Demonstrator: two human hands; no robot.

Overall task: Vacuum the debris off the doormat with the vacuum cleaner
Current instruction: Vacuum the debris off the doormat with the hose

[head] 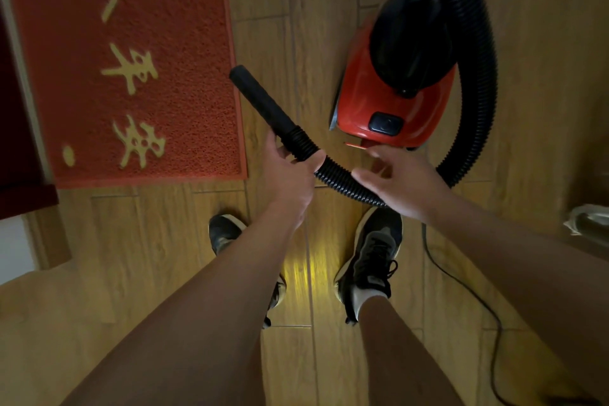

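Left hand (290,175) clasps hose (339,183) behind nozzle (260,99); right hand (402,181) released, over hose.

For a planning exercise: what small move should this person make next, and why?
Probably swing the black plastic nozzle left onto the red bristly doormat: the left hand grips its ribbed collar, and its tip is just off the mat's edge.

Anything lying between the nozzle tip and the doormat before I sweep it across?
Nothing visible. The left hand grips the hose just behind the nozzle, whose tip is at the edge of the doormat; only bare wood floor shows there. The vacuum body sits on the other side.
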